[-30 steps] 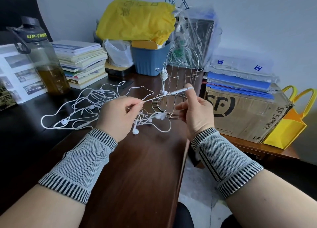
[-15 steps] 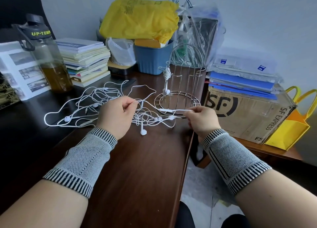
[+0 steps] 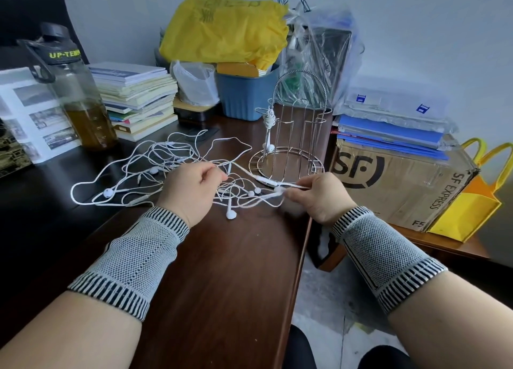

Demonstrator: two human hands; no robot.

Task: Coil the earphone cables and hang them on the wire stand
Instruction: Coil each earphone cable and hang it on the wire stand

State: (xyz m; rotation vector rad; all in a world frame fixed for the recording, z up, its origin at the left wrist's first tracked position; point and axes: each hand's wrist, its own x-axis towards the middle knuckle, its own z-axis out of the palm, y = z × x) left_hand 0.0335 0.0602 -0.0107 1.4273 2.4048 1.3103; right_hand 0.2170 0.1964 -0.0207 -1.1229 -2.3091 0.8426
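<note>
1. The left hand (image 3: 191,191) pinches a strand of the earphone cables (image 3: 155,160) between thumb and curled fingers, low over the brown bench (image 3: 222,271).
2. The right hand (image 3: 319,195) has its fingers clamped on another white strand near the inline remote (image 3: 265,180), at the right edge of the bench.
3. Most of the cables lie in a loose tangle on the bench, spread from between the hands to the left, with several earbuds in the pile. One earbud (image 3: 231,214) lies apart, just beside the left wrist.
4. The wire stand (image 3: 294,135) is upright behind the right hand. One coiled earphone (image 3: 269,120) already hangs on its left hook; the other hooks look free.
5. What could go wrong: the strands cross each other many times, so in my judgement a hard pull between the two hands may tighten a knot instead of freeing one cable.
6. A second risk: the held strand runs close to the base of the stand. If it catches the base ring, the light stand may tip or slide toward the bench edge.
7. Compared with one second ago, the right hand has come down from in front of the stand to bench level, and the remote now hangs low instead of stretched in the air. The left hand stays almost in the same place.
</note>
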